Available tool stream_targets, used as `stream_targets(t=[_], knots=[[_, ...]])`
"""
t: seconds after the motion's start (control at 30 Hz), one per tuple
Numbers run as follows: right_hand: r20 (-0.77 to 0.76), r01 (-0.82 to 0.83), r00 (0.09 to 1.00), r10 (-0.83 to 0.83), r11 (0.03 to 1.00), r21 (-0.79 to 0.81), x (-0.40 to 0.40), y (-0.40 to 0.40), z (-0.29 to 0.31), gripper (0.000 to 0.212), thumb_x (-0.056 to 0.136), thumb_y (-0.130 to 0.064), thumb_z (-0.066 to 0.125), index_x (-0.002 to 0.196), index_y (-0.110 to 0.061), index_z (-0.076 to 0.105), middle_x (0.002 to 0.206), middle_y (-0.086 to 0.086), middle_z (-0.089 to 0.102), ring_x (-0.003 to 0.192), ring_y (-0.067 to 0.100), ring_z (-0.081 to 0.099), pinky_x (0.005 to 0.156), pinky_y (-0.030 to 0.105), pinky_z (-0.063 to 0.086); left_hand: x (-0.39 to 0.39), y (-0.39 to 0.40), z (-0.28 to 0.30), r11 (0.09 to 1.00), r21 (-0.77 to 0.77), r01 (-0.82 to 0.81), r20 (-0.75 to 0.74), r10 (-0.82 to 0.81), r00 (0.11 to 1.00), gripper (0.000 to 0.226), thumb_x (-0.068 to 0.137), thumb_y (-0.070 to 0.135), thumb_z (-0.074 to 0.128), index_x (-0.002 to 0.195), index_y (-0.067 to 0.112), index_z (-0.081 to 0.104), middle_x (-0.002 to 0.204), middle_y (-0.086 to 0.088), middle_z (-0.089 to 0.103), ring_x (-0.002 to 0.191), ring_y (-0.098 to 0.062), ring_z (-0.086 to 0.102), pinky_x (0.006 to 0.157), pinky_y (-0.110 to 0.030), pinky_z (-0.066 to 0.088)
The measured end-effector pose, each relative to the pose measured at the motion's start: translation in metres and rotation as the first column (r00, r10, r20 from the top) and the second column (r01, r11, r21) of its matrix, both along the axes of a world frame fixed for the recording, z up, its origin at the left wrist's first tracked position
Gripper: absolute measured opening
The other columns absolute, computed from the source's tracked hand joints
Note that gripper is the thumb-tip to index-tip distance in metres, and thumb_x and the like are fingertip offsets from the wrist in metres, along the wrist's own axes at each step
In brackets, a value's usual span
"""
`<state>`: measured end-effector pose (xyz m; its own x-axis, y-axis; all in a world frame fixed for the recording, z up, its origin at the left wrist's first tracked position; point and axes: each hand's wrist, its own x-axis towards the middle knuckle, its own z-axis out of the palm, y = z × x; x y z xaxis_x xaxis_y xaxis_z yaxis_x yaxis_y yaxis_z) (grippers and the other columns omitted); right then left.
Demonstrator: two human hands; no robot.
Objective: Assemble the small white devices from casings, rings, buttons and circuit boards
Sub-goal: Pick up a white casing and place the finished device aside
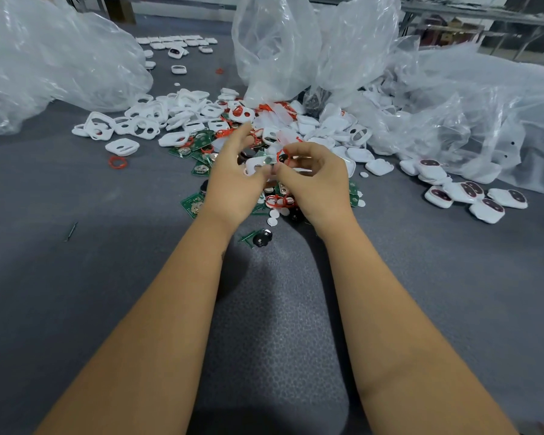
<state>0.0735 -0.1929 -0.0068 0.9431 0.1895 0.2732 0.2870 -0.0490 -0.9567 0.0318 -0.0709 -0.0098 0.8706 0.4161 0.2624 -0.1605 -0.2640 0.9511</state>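
Ring to casing — left hand (233,180) pinches flat white plastic casing (254,166), right hand (311,175) pinches thin red rubber ring (280,156) just right of it — touching, above table (76,277).

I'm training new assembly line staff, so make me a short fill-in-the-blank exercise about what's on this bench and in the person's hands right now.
1. The left hand holds a white ____ with cut-out holes.
2. The right hand pinches a thin ring coloured ____.
3. The circuit boards scattered under the hands are ____ in colour.
4. The finished devices with dark windows lie to the person's ____.

Missing words: casing; red; green; right
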Motion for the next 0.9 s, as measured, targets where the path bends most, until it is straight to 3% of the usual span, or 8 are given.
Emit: stream_targets(t=[0.1,0.2,0.33,0.43,0.53,0.6,0.77,0.9], knots=[[0.001,-0.038,0.999,0.038,0.999,-0.003,-0.001,-0.001,0.001,0.022,0.078,-0.015,0.078,0.099,-0.016,0.068,0.095,0.01,0.069,0.068,-0.002,0.059,0.053,0.012,0.048,0.0,0.0,0.001,0.954,-0.301,0.002,0.025,0.006,1.0,0.079,0.085,-0.002,0.07,0.15,0.014,0.027,0.133,-0.007,0.058,0.116,-0.02,0.061,0.08,-0.027,0.057],[0.025,-0.076,0.997,0.076,0.997,-0.027,-0.004,0.002,0.001,0.022,0.08,-0.017,0.077,0.1,-0.014,0.069,0.094,0.011,0.069,0.069,0.0,0.057,0.052,0.012,0.047,0.002,0.004,0.0,0.903,-0.43,0.002,0.02,0.008,1.0,0.071,0.086,-0.001,0.069,0.147,0.007,0.032,0.121,-0.008,0.065,0.101,-0.013,0.067,0.076,-0.021,0.055],[0.061,-0.045,0.997,0.046,0.999,-0.015,-0.007,0.002,0.003,0.022,0.079,-0.014,0.076,0.1,-0.016,0.069,0.089,0.004,0.067,0.072,0.004,0.056,0.055,0.012,0.047,0.003,0.008,-0.002,0.881,-0.469,0.061,0.042,-0.046,0.998,0.048,0.085,-0.004,0.068,0.125,0.012,0.046,0.097,0.001,0.073,0.089,-0.012,0.072,0.073,-0.022,0.056],[0.138,-0.018,0.99,0.023,0.999,-0.04,-0.009,0.002,0.004,0.022,0.079,-0.012,0.074,0.097,-0.023,0.067,0.093,-0.004,0.067,0.08,0.007,0.059,0.067,0.013,0.047,0.002,0.006,-0.001,0.9,-0.428,0.078,0.068,-0.054,0.996,0.049,0.081,-0.008,0.07,0.114,0.019,0.047,0.085,0.003,0.076,0.081,-0.012,0.073,0.066,-0.022,0.056],[0.188,-0.021,0.982,0.038,0.995,-0.093,-0.011,0.002,0.006,0.022,0.079,-0.01,0.071,0.096,-0.024,0.066,0.092,-0.011,0.067,0.083,0.009,0.06,0.07,0.022,0.05,0.0,0.004,0.0,0.935,-0.353,0.044,0.073,-0.019,0.997,0.054,0.078,-0.006,0.075,0.117,0.021,0.048,0.088,0.0,0.076,0.082,-0.016,0.073,0.068,-0.026,0.057],[0.182,-0.011,0.983,0.029,0.995,-0.1,-0.01,0.003,0.005,0.02,0.08,-0.012,0.072,0.096,-0.022,0.067,0.091,-0.012,0.066,0.081,0.008,0.059,0.07,0.026,0.051,-0.001,0.003,0.002,0.912,-0.409,0.037,0.079,-0.005,0.997,0.054,0.078,-0.006,0.075,0.12,0.015,0.048,0.086,-0.002,0.075,0.078,-0.015,0.073,0.066,-0.025,0.057],[0.188,0.006,0.982,0.013,0.995,-0.102,-0.007,0.004,0.002,0.024,0.078,-0.01,0.072,0.101,-0.016,0.068,0.092,-0.006,0.068,0.077,0.007,0.059,0.069,0.019,0.049,-0.002,0.004,0.005,0.855,-0.51,0.088,0.072,-0.06,0.996,0.016,0.091,0.007,0.065,0.106,0.008,0.064,0.085,0.001,0.073,0.075,-0.008,0.069,0.071,-0.019,0.055],[0.318,0.033,0.948,0.02,0.986,-0.161,-0.007,0.003,0.0,0.028,0.075,-0.009,0.074,0.095,-0.027,0.065,0.093,-0.003,0.064,0.075,0.0,0.055,0.069,0.013,0.047,-0.004,0.004,0.006,0.863,-0.496,0.092,0.036,-0.085,0.996,0.025,0.097,0.013,0.057,0.121,0.008,0.063,0.091,-0.006,0.071,0.072,-0.015,0.068,0.07,-0.023,0.056]])
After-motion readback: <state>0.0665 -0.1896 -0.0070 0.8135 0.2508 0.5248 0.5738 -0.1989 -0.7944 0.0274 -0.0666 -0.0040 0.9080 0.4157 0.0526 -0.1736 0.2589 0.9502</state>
